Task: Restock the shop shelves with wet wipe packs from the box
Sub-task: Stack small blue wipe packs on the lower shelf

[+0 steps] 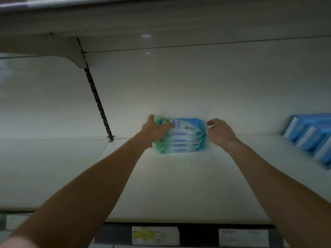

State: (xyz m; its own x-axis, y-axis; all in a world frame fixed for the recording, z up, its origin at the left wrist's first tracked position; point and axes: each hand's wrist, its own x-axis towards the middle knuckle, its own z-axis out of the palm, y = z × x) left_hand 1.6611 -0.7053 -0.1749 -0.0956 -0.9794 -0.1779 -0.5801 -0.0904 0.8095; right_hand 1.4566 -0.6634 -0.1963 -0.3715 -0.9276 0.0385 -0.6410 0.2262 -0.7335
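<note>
I have one stack of wet wipe packs (pixel 180 138) at the far middle of the shelf (pixel 179 185), against the back panel. My left grip (pixel 155 130) curls over its left end. My right grip (pixel 220 133) touches the right end; clamped or not, I cannot tell. Blue boxes (pixel 309 135) lie far right. I judge restocking barely begun, with most of the shelf unfilled.

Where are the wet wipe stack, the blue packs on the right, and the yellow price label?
wet wipe stack (pixel 181 140), head view, front edges.
blue packs (pixel 318 140), head view, a blue face.
price label (pixel 144 235), head view, yellow patch.
</note>
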